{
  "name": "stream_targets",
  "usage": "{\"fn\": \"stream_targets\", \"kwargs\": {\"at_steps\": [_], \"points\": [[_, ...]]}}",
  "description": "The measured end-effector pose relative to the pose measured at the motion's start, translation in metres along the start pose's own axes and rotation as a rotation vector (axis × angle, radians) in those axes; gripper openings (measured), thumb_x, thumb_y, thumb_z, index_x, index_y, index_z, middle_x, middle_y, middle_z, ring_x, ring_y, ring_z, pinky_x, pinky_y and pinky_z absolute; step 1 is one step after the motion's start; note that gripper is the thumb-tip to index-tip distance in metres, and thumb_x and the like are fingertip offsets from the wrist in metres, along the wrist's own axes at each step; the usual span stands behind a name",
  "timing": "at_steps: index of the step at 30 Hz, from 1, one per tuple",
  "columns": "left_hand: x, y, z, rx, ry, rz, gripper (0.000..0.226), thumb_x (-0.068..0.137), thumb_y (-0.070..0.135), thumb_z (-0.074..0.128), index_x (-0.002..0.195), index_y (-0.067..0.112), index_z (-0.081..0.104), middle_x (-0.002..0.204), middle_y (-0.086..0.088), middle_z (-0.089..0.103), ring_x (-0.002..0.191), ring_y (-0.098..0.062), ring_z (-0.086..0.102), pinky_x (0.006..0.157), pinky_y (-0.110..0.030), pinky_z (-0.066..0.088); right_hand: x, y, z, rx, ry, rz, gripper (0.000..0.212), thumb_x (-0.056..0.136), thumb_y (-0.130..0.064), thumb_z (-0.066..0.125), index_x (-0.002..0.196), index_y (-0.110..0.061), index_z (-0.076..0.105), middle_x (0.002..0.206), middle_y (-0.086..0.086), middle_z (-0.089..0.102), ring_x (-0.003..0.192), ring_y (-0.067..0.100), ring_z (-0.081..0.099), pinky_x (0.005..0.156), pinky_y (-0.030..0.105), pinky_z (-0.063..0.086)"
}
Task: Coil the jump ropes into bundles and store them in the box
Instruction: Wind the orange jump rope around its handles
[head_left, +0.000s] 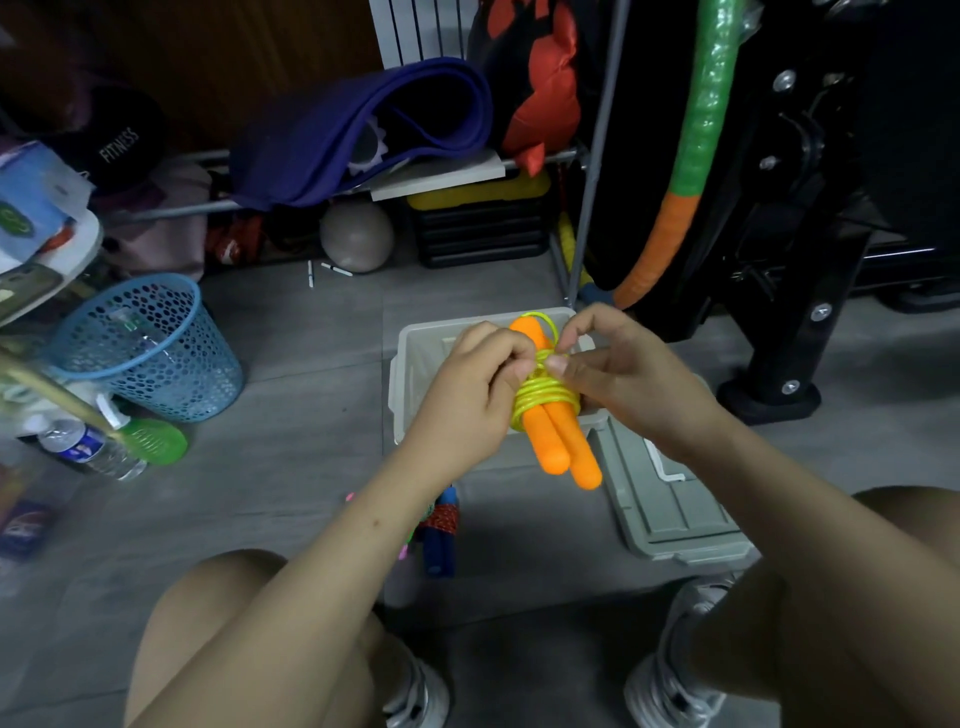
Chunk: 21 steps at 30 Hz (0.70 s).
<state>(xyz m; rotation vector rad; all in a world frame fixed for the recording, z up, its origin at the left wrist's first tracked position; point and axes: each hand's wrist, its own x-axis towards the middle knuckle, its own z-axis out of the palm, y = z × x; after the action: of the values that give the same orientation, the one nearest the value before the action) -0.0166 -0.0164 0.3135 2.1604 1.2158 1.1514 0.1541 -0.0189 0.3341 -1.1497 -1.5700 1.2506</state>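
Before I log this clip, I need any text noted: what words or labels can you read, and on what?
"FITNESS": white letters on the black bag at the back left.
Water bottle label: too blurred to read.
Blue and white packet at the far left: print unreadable.
Nothing on the jump rope or box.

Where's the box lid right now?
In the head view, the grey lid lies on the floor at the right, against the open box's near right corner, below the right hand and partly under the right forearm.

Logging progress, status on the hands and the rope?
Both hands, left, right, grip the yellow rope wound round its orange handles. Held over open box. Nothing blocking.
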Motion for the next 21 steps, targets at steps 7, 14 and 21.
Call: {"fn": "stream_targets", "kwargs": {"at_steps": [7,14,21], "points": [[-0.002,0.001,-0.003,-0.273,-0.019,-0.384,0.014,0.088,0.027,0.054,0.075,0.032,0.058,0.092,-0.003,0.057,0.087,-0.009,0.052,0.078,-0.022,0.037,0.001,0.007,0.01,-0.179,-0.04,-0.085,0.022,0.079,-0.048,0.058,0.085,-0.028,0.055,0.063,0.032,0.054,0.05,0.032,0.045,0.052,0.047,0.042],[-0.008,0.014,0.0,-0.394,0.254,-0.434,0.024,0.082,0.008,0.07,0.075,0.03,0.066,0.09,-0.002,0.062,0.088,-0.012,0.061,0.078,-0.022,0.046,0.0,0.01,0.017,-0.29,0.084,-0.169,0.014,0.087,-0.037,0.049,0.086,-0.025,0.056,0.064,0.016,0.06,0.058,0.032,0.051,0.055,0.045,0.044],[-0.005,0.013,-0.014,-0.223,0.231,-0.278,0.033,0.073,0.005,0.076,0.07,0.037,0.068,0.083,0.003,0.059,0.08,-0.006,0.059,0.071,-0.016,0.048,0.002,0.006,0.018,-0.391,0.172,-0.199,0.011,0.093,-0.023,0.058,0.085,-0.016,0.055,0.06,0.005,0.064,0.053,0.013,0.051,0.051,0.028,0.037]]}}
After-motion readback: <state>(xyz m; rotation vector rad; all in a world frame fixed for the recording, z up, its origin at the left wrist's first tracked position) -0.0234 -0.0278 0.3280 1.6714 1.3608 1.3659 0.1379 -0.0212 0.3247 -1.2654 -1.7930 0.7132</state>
